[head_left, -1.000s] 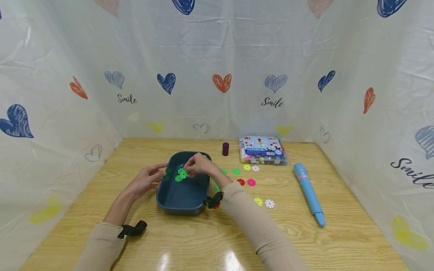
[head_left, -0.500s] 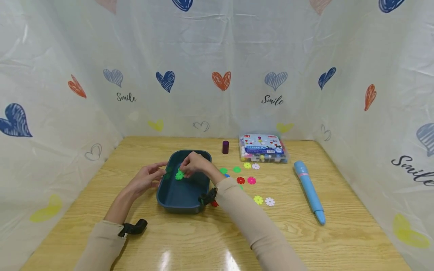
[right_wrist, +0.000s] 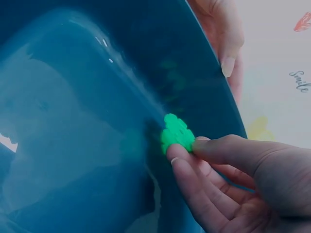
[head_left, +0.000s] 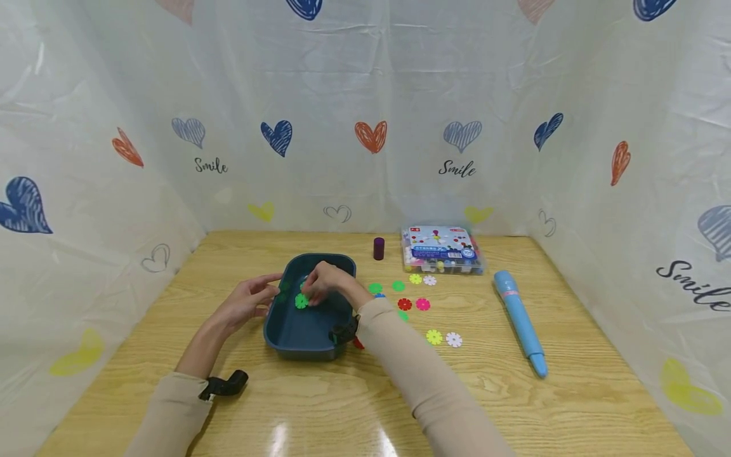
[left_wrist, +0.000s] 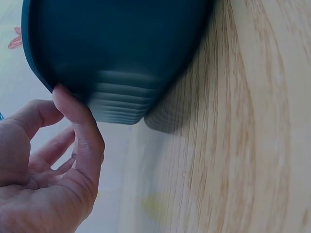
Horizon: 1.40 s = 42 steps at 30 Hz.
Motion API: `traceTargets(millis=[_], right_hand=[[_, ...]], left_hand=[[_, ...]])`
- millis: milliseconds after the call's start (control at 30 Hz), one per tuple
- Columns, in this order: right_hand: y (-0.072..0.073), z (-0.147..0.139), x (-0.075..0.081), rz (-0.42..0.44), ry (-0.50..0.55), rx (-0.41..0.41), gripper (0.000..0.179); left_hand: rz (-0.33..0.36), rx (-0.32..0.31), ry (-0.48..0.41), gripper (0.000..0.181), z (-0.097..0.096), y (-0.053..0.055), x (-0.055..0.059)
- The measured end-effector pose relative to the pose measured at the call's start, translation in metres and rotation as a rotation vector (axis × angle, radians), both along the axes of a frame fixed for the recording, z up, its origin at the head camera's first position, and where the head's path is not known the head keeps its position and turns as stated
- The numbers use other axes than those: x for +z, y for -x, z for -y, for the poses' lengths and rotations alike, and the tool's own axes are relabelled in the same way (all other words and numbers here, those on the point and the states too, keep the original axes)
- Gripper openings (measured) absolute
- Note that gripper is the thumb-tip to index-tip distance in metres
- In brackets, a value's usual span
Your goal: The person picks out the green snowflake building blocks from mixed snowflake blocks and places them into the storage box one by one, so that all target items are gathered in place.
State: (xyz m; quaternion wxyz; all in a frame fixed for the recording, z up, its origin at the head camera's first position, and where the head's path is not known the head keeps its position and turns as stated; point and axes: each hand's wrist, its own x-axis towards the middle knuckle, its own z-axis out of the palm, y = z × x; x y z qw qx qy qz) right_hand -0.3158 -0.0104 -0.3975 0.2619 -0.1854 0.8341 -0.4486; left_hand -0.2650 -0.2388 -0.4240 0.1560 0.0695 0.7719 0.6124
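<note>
Inside the dark blue plastic tub [head_left: 308,333], my right hand [head_left: 324,281] pinches joined bright-green snowflake discs [right_wrist: 176,135] between thumb and fingertips. The right wrist view has them close to the tub's side wall; in the head view, the fingers partly cover the green discs [head_left: 301,301]. My left hand [head_left: 244,303] is at the tub's left side, thumb and fingers loosely bent, fingertips touching the rim. In the left wrist view, a fingertip of the left hand [left_wrist: 73,141] lies right at the tub's edge [left_wrist: 36,73].
Right of the tub lie loose discs: green, blue, a red disc [head_left: 404,304], a pink disc [head_left: 423,304], a yellow disc [head_left: 434,337] and white ones. A clear box of colourful parts [head_left: 442,251], a purple cylinder [head_left: 379,249] and a light-blue stick [head_left: 520,320] stand around them.
The right hand has shifted slightly within the tub and turned the green discs, so fewer of them show from above. The left hand stays at the tub's left rim.
</note>
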Motion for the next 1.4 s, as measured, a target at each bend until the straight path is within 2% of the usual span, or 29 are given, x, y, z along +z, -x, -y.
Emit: traceTargets(millis=[233,733,1067,1233,1400], right_hand=[[-0.001,0.001,-0.003,0.05,-0.002,0.04,0.016],[-0.005,0.01,-0.007,0.046,-0.072,-0.008,0.014],[-0.003,0.007,-0.007,0.06,-0.058,-0.01,0.014],[-0.002,-0.002,0.0,0.014,-0.061,0.018,0.017],[-0.003,-0.02,0.019,-0.052,-0.031,0.064,0.023]], left_hand=[[0.002,0.005,0.006,0.057,-0.001,0.001,0.0],[0.004,0.011,0.015,0.057,-0.003,-0.001,0.002],[0.003,0.015,0.023,0.056,-0.003,-0.001,0.002],[0.008,0.02,0.016,0.054,-0.004,0.0,0.001],[0.007,0.023,-0.001,0.053,-0.004,-0.001,0.0]])
